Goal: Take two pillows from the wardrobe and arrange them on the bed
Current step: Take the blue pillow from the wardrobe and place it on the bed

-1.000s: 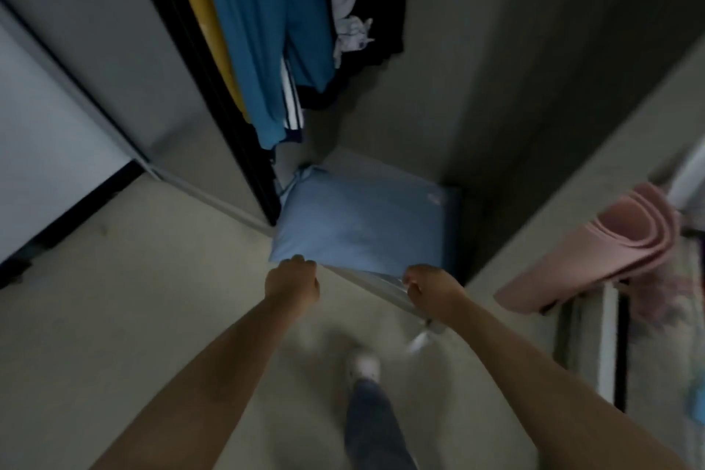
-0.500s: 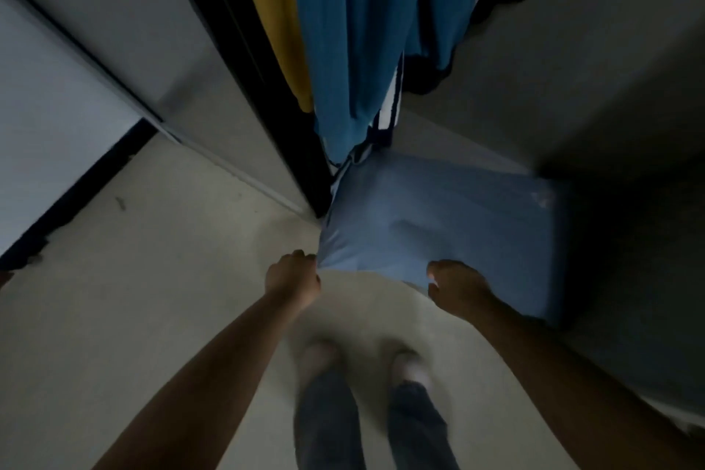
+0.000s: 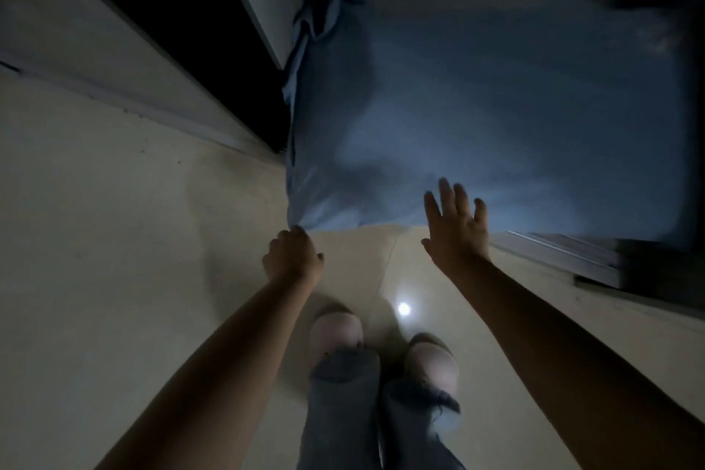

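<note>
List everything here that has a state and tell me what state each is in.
Blue pillow: partly pulled out past the wardrobe's bottom edge, near-left corner gripped.
Left hand: closed on the pillow's corner.
Right hand: open, fingers spread, at the pillow's near edge.
Wardrobe: open.

wardrobe floor (image 3: 553,252): blue pillow (image 3: 496,118) | room floor (image 3: 114,240): feet (image 3: 335,332)

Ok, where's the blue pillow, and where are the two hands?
blue pillow (image 3: 496,118): head view, middle of its top face.
left hand (image 3: 292,259): head view, back of the closed fist at the pillow's corner.
right hand (image 3: 457,229): head view, back of the open hand.
</note>
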Tool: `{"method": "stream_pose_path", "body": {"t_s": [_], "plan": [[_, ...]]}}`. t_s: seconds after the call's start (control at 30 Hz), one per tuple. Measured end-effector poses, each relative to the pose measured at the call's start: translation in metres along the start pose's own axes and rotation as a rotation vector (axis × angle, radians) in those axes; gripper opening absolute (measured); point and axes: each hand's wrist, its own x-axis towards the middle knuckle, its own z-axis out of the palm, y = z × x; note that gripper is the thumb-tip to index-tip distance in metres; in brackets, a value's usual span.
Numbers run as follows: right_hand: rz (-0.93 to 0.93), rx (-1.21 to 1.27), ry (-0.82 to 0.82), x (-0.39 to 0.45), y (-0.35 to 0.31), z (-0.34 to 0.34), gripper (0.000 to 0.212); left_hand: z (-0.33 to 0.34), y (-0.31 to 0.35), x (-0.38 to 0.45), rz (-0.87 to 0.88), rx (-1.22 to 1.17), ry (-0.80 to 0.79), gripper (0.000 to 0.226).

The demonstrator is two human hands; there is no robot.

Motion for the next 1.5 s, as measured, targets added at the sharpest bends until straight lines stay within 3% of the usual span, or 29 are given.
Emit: {"method": "stream_pose_path", "body": {"t_s": [0.07,0.13,0.17,0.23,0.3,0.4,0.47,0.6,0.7,0.77,0.83,0.93,1.07,1.2,1.3,1.5], "plan": [[0.073,0.008,0.019,0.025,-0.009,0.031,0.09,0.028,0.007,0.036,-0.043,0.004,0.035,0.071],[0.113,-0.041,0.15,0.045,-0.013,0.055,0.076,0.05,0.013,0.067,-0.076,0.002,0.062,0.081],[0.126,-0.093,0.245,0.055,-0.012,0.064,0.063,0.057,0.015,0.08,-0.075,0.004,0.082,0.076],[0.116,-0.162,0.331,0.068,-0.007,0.067,0.042,0.062,0.015,0.098,-0.022,0.039,0.161,0.046],[0.06,-0.125,0.384,0.066,-0.001,0.067,0.036,0.058,0.008,0.097,0.086,0.144,0.223,0.027],[0.072,-0.012,0.302,0.047,0.003,0.05,0.029,0.04,-0.001,0.074,0.279,0.3,0.252,0.022],[0.132,0.171,0.134,0.026,0.008,0.037,0.033,0.019,-0.006,0.043,0.393,0.356,0.223,0.021],[0.141,0.187,0.129,-0.039,0.041,-0.015,0.04,-0.035,-0.01,-0.051,0.61,0.314,0.291,0.014],[0.145,0.278,0.093,-0.089,0.059,-0.075,0.034,-0.08,-0.012,-0.132,0.522,0.075,0.236,0.02],[0.149,0.355,0.142,-0.117,0.063,-0.12,0.026,-0.118,-0.016,-0.171,0.411,-0.113,0.314,0.026],[0.143,0.4,0.191,-0.144,0.066,-0.163,0.023,-0.163,-0.018,-0.205,0.411,-0.217,0.412,0.029],[0.151,0.407,0.162,-0.189,0.075,-0.207,0.027,-0.227,-0.016,-0.255,0.646,-0.274,0.571,0.033],[0.286,0.482,0.158,-0.27,0.089,-0.239,0.028,-0.266,-0.01,-0.333,0.998,-0.103,0.666,0.035],[0.377,0.613,0.369,-0.363,0.087,-0.27,0.024,-0.263,0.005,-0.398,0.987,-0.219,0.469,0.039],[0.367,0.593,0.302,-0.433,0.087,-0.272,0.03,-0.266,0.01,-0.444,1.078,-0.225,0.398,0.037],[0.402,0.643,0.304,-0.525,0.081,-0.255,0.071,-0.298,-0.005,-0.504,1.387,-0.317,0.692,0.041]]}}
